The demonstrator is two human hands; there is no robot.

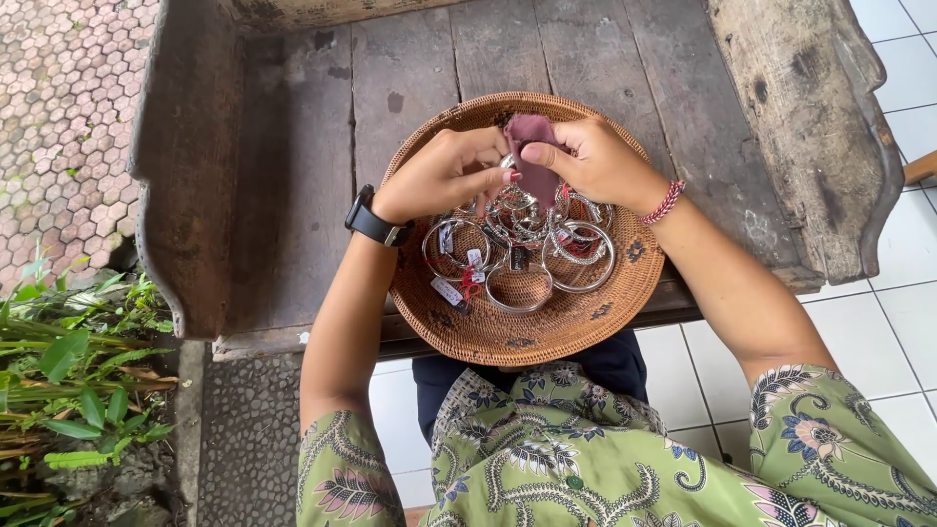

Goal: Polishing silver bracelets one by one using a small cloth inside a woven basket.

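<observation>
Over a round woven rattan basket [586, 327], a person's two bare hands meet on a small silver ring [508, 162] and a dusky-pink square of soft cloth [533, 146]. The left hand [444, 176] has its fingers [488, 156] closed on the ring, pinching it at the tips, while the right hand [597, 161] grips the cloth, its thumb pressed flat across the fabric just beside the ring. Ring and cloth are held touching each other, slightly above the basket's far half.

Beneath the hands lies a heap of silver bangles and bracelets [527, 239], overlapping one another in the basket's middle, several with small white paper tags [447, 290] and red threads attached. Dark woven motifs mark the basket's inner wall.

A black smartwatch [376, 222] circles the left wrist; a red-and-white beaded bracelet [665, 203] sits on the right. Both short sleeves, and the lap below, are of green patterned batik cloth [576, 459].

The basket rests on a weathered grey wooden worktop [293, 176] with raised, worn side boards, its near rim overhanging the front edge. White floor tiles [898, 322] lie to the right, small hexagonal paving stones [68, 117] to the left, with green leafy plants [68, 390] near the worktop's left corner.
</observation>
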